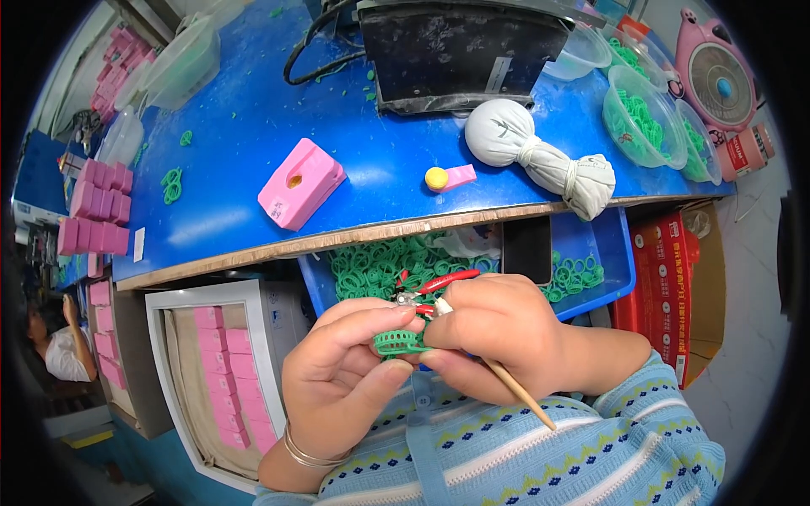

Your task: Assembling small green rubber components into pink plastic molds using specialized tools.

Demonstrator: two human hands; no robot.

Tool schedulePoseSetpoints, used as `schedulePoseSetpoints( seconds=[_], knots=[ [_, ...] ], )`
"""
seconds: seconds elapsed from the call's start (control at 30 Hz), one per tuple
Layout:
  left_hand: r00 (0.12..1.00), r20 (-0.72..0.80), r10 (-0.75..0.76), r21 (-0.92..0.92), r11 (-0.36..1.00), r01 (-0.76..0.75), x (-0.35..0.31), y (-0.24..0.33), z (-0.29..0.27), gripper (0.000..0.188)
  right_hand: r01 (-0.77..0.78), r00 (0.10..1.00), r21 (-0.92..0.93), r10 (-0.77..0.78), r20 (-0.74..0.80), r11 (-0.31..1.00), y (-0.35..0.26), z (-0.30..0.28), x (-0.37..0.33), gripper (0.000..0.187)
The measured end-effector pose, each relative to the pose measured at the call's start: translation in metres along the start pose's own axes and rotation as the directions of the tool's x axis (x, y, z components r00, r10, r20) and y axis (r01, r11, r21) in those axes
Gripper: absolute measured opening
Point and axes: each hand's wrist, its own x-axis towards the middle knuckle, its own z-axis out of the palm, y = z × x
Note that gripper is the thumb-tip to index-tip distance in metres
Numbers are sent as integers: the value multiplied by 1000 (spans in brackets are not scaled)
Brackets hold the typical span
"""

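I am holding the small green ribbed part between both hands, in front of my chest and just below the counter edge. My left hand is pinching it from the left with thumb and fingers closed on it; my right hand is gripping its right side while also carrying the red-handled snips and a thin wooden stick (three things in one hand, crowded).

Risks as I judge them:
- The snips' tip is sitting right at my left fingertips; a slip while trimming could be nicking a finger or cutting into the part's ribs instead of the excess.
- The part looks soft and thin, so squeezing harder to steady it may be deforming it.
- With the stick trapped along my palm, my right grip is feeling compromised; the stick or the part could be dropping into the blue tray of green rings below, where one green piece would be hard to find again.
- I cannot tell how far the blades are parted; my fingers are hiding them.
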Motion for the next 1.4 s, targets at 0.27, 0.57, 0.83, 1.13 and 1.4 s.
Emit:
schedulePoseSetpoints(
  seconds=[0.27, 0.57, 0.83, 1.13, 1.4],
  knots=[
    [1000, 6, -13, -28, 1000, 13, -3, 0, -3, 41, -40, 999, 210, 37, 15, 977, 0, -1, 0, 9],
    [992, -96, -84, -119, 990, 73, -3, 0, -3, 37, -58, 998, 144, 58, 1, 988, -2, 2, -1, 16],
    [979, -173, -110, -139, 987, 86, -4, 2, 3, 41, 106, 982, 147, -79, -174, 983, -8, -4, -1, 25],
    [998, -55, -20, 19, 1000, 21, -4, -1, -3, 40, 194, 952, 81, -167, -257, 978, -11, 2, -1, 21],
    [999, -34, 17, 50, 999, -15, -5, -2, -4, 42, 227, 937, 85, -194, -289, 970, -8, 7, 0, 19]
  ],
)
